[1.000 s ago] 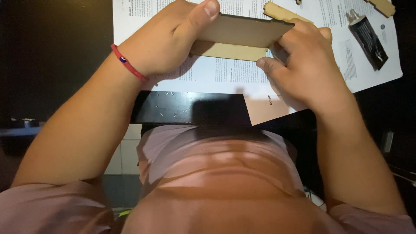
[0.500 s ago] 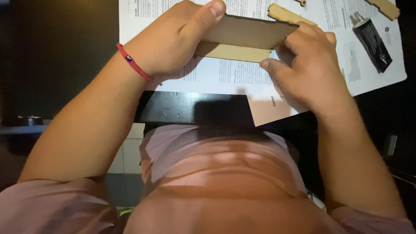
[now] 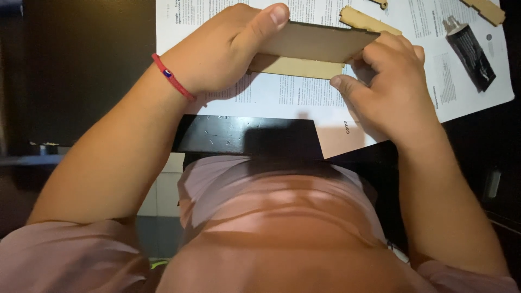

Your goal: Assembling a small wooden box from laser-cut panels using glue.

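Observation:
My left hand (image 3: 228, 51), with a red cord bracelet on the wrist, grips the left end of a flat brown wooden panel (image 3: 320, 43), thumb laid along its top edge. My right hand (image 3: 388, 89) holds the panel's right end, fingers curled behind it and thumb at its lower corner. A second, paler wooden strip (image 3: 296, 66) lies right under the panel, touching it. Both pieces sit just above a white printed paper sheet (image 3: 304, 100).
A black glue tube (image 3: 469, 51) lies on the paper at the right. Loose pale wooden pieces rest near the top edge (image 3: 369, 20) and the top right corner (image 3: 484, 8). The black desk (image 3: 87, 65) ends at a front edge (image 3: 244, 138) by my body.
Both hands and the panel keep their grip; the view has shifted slightly, so they sit a little further right and higher in the picture. My right fingers have closed in at the panel's end.

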